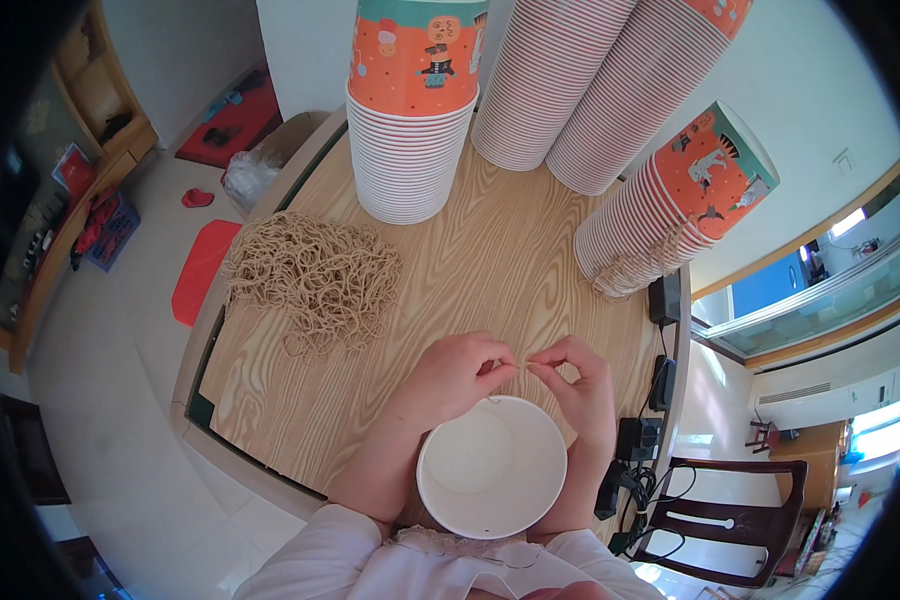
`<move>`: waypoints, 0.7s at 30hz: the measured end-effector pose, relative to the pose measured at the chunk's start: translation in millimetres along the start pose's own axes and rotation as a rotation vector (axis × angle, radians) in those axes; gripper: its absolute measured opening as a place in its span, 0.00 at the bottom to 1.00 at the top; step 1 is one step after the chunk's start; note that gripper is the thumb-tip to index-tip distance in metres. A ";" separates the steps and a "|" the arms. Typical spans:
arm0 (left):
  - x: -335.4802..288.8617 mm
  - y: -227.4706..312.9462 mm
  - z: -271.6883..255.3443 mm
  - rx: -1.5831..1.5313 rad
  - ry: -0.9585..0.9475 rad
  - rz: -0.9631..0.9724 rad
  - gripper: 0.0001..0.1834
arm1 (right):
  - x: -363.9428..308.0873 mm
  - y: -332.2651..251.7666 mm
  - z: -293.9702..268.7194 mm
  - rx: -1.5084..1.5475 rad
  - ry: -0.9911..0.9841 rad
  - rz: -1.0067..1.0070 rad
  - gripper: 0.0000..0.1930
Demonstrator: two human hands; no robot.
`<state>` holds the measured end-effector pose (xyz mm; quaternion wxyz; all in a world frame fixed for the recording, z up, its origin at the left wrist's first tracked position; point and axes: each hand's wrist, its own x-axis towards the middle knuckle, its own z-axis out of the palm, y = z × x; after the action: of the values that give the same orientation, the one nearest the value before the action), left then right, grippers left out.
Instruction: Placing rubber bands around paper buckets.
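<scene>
Cord [523, 364], too fine to trace fully, is pinched in each grip, thumb against forefinger, by the left hand [465, 368] and right hand [578, 388], just beyond the rim of a white tub [535, 455]; what supports it is hidden. Tall tub stacks [545, 90] are cut off above; orange bands [400, 65] bear cartoon figures. A cord pile [315, 280] lies near the left edge of the desk [490, 260], adapters [638, 440] line the right, wood grain showing between

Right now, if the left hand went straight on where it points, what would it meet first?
Probably the right hand, just across a narrow gap from the left hand; depth is uncertain.
</scene>
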<state>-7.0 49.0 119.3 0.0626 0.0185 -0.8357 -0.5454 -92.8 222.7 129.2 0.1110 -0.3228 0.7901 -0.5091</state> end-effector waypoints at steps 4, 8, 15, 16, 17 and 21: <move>0.0 -0.4 0.4 0.003 0.005 0.008 0.08 | 0.6 -5.2 1.6 0.006 0.026 0.003 0.09; 0.0 0.3 0.1 -0.003 0.000 0.004 0.08 | 0.8 -1.7 -0.1 -0.031 -0.014 -0.035 0.11; 0.3 2.4 1.2 0.004 0.003 0.006 0.08 | 0.4 -1.3 -1.9 -0.022 -0.003 -0.044 0.08; 0.1 1.7 1.0 0.003 0.004 0.007 0.08 | 0.2 -0.3 -1.8 -0.024 -0.007 -0.052 0.08; -0.1 0.5 0.7 0.001 0.003 0.009 0.08 | 0.1 0.0 -1.5 -0.026 -0.011 -0.061 0.07; 0.0 -1.5 0.8 0.008 -0.001 0.019 0.08 | -0.1 -0.9 -1.6 -0.024 -0.013 -0.033 0.05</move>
<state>-7.2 49.1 117.6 0.0675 0.0106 -0.8379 -0.5415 -93.2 223.7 130.7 0.1039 -0.3407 0.7899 -0.4992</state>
